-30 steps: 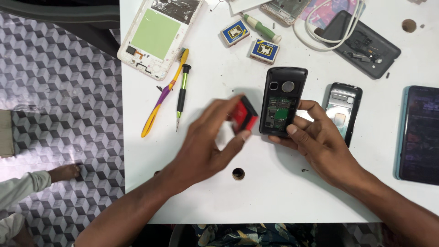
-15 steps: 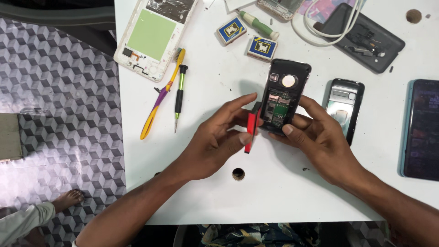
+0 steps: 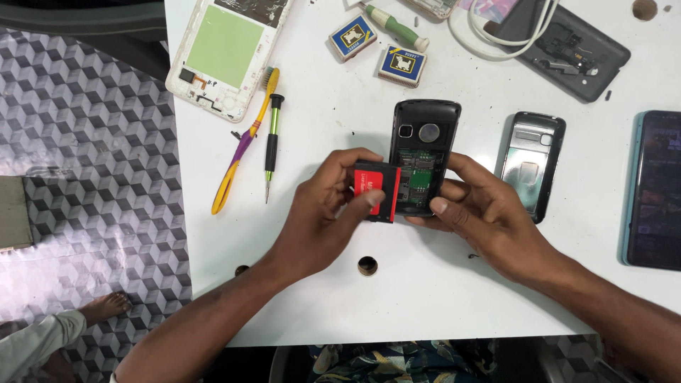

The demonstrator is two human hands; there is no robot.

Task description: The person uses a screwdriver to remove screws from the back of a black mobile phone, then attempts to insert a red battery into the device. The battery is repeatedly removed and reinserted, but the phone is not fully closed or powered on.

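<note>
My left hand (image 3: pixel 319 216) has a tight grip on a red battery (image 3: pixel 377 191). My fingers are closed around it, with my thumb on its front. The battery is just to the left of the phone (image 3: pixel 420 156), touching its open back at the left edge.

My right hand (image 3: pixel 489 213) has its grip on the phone. My fingers curl around its near end and right side. The phone lies on the white tabletop (image 3: pixel 425 298) with its back off, so I can see the green board inside.

Just to the right of the phone lies a back cover (image 3: pixel 532 159). At the far right edge lies a dark phone (image 3: pixel 656 188) with a blue rim.

To the left lie a screwdriver (image 3: pixel 271 145) and a yellow and purple toothbrush (image 3: pixel 245 142), side by side. Far left lies a white phone frame (image 3: pixel 223 53) with a green patch. Two small boxes (image 3: pixel 402 65) sit at the far side, near a green and white tool (image 3: pixel 394 25). A black case (image 3: pixel 567 53) with a white cable (image 3: pixel 496 39) is at the far right.

There is a small round hole (image 3: pixel 367 266) in the tabletop near my hands.

On the patterned floor (image 3: pixel 85 142) at the left, another person's bare foot (image 3: pixel 106 306) shows.
</note>
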